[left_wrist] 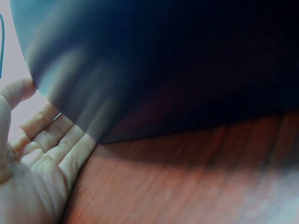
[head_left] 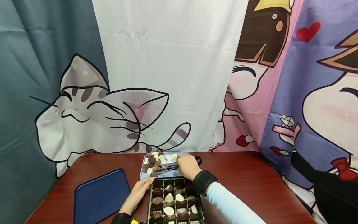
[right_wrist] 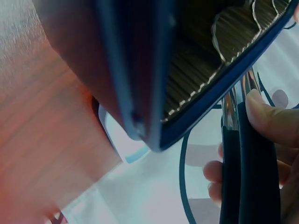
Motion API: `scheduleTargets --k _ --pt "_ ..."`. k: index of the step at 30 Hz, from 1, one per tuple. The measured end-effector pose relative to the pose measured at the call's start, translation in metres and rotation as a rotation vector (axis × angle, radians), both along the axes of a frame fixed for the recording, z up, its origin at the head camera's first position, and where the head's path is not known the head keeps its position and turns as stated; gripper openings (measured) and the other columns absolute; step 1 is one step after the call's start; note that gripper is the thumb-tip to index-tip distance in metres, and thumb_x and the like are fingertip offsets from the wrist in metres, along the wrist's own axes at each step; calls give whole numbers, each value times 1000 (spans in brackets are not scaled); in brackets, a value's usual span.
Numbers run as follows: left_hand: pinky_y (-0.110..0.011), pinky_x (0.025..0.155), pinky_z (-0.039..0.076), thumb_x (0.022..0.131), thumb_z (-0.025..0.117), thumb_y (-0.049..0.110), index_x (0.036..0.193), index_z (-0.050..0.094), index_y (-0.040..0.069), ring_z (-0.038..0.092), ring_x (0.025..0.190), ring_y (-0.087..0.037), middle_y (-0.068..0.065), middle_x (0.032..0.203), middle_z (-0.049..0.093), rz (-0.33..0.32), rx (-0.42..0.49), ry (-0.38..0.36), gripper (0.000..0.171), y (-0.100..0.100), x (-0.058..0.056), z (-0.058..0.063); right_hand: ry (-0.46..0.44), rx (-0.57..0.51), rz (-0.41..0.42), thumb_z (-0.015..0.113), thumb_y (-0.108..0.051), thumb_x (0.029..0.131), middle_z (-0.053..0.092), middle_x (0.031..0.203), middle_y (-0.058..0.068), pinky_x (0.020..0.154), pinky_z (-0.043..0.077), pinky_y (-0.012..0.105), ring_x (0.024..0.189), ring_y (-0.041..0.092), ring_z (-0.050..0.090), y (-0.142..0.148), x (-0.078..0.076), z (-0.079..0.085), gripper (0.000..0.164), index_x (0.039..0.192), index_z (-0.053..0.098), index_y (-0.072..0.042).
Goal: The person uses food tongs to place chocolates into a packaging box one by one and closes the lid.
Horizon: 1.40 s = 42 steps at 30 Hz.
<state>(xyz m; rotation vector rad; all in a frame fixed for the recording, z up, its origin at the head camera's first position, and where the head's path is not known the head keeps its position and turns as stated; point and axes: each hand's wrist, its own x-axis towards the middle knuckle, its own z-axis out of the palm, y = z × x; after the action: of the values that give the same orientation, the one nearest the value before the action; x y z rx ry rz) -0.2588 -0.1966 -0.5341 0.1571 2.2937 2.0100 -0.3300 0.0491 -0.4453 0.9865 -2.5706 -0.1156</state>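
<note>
My right hand (head_left: 188, 165) grips a pair of food tongs (right_wrist: 240, 163) with black handles and metal arms. The tongs' front end lies over the light-blue tray (head_left: 183, 152), among brown and white chocolates (head_left: 152, 160). Nearer stands a dark chocolate box (head_left: 149, 202) with a gold-brown divided insert, several of its compartments holding white and brown pieces. My left hand (head_left: 139, 193) rests against the box's left side near its far corner. In the left wrist view its fingers (left_wrist: 70, 142) are extended along the glossy dark wall, the thumb at the edge.
A dark blue lid or tray (head_left: 102, 197) lies flat on the left of the reddish-brown wooden table (head_left: 237, 183). Behind the table's far edge hangs a printed cloth (head_left: 173, 62) with cartoon figures.
</note>
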Motion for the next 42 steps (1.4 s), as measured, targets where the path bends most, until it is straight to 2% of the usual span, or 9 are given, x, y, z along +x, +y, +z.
scheduleTargets --k 5,9,13,16,20,26,32,35,42 --pt "-58 119 50 119 48 21 147 56 -20 47 148 -52 -35 153 55 -5 9 1 50 1 1 1 1 -89 43 87 -7 87 39 75 -3 55 25 23 60 10 35 13 7 4 41 67 53 -17" --pt "-56 118 51 120 47 19 148 55 -21 49 146 -51 -35 152 56 -19 -7 3 49 2 1 0 12 -169 78 91 -7 86 33 76 -2 53 29 24 58 13 41 28 14 15 44 68 51 -15" --pt "-58 118 50 120 46 20 149 54 -20 46 148 -53 -37 154 54 -15 -9 -4 50 2 -1 0 56 -220 99 93 -10 84 39 78 -3 49 46 29 63 20 59 47 22 32 29 77 65 -11" --pt "-60 119 49 120 46 21 149 53 -20 43 150 -55 -38 156 51 -2 -2 -14 51 3 -1 1 73 -243 111 93 -11 83 45 81 -2 53 53 33 68 23 64 63 31 45 20 89 75 -8" --pt "-60 119 49 120 47 21 150 51 -22 42 151 -56 -40 158 48 17 -7 -18 53 3 -1 0 89 -257 136 95 -11 81 48 83 -3 57 55 32 71 20 63 84 48 58 23 92 74 -10" --pt "-60 120 48 120 48 24 152 51 -20 42 151 -55 -39 158 48 13 -11 -22 55 2 -1 0 97 -226 185 95 -11 83 48 84 -7 58 48 25 72 14 53 109 78 74 24 95 75 -12" --pt "-62 121 46 120 47 23 152 49 -21 39 152 -56 -40 159 46 15 0 -27 55 2 0 -1 76 -208 267 97 -13 81 57 91 -8 61 49 23 76 12 57 125 107 76 29 105 80 -11" --pt "-62 120 47 120 48 23 152 50 -21 39 152 -57 -40 160 46 21 -3 -32 55 3 1 -1 73 -178 307 99 -14 78 55 92 -8 60 44 19 74 9 53 132 119 72 32 105 81 -11" --pt "-61 119 49 120 46 23 152 48 -22 40 151 -58 -41 159 45 16 -6 -24 55 1 0 -1 76 -120 368 94 1 67 46 88 -13 59 31 14 71 3 40 145 134 68 37 93 77 -20"
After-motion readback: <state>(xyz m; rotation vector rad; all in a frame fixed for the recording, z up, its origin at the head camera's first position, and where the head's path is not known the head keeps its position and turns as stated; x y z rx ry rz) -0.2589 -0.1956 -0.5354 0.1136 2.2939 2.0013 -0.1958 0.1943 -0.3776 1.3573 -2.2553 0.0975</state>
